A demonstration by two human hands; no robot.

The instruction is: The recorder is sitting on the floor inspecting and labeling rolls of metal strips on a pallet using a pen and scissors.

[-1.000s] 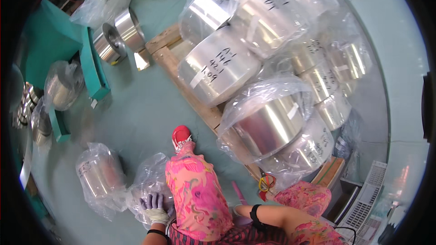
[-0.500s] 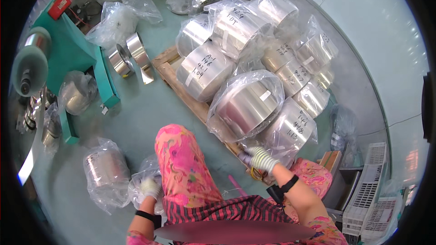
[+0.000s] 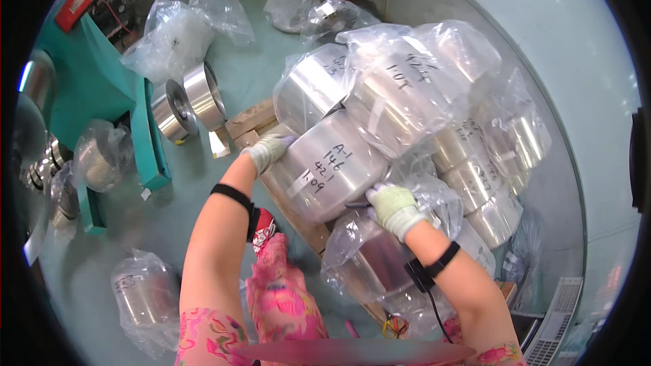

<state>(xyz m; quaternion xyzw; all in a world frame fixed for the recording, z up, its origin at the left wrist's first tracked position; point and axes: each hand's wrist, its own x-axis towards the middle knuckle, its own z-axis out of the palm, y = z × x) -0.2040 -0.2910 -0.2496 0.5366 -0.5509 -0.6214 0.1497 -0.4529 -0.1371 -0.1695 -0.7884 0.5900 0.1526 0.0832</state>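
Note:
Both my hands wear pale work gloves and reach forward to a wide silver metal coil (image 3: 332,166) with black handwriting and a strip of white tape, wrapped in clear plastic. My left hand (image 3: 270,152) lies against the coil's upper left side, its fingers stretched along the edge. At the coil's lower right is my right hand (image 3: 393,207), fingers closed around a slim dark tool (image 3: 358,205) whose kind I cannot make out. Just below that hand, another bagged coil (image 3: 380,257) lies loosely covered in clear plastic.
The coils rest on a wooden pallet (image 3: 252,120), with more bagged coils (image 3: 407,95) stacked behind. Two bare metal rings (image 3: 203,97) stand on the floor at left, beside a green machine frame (image 3: 152,142). A bagged coil (image 3: 144,295) sits at lower left. White crates (image 3: 556,322) stand at lower right.
My left hand has come up from the bag at lower left to the marked coil. My right hand has moved up and left from the pallet's near end. My view has shifted forward.

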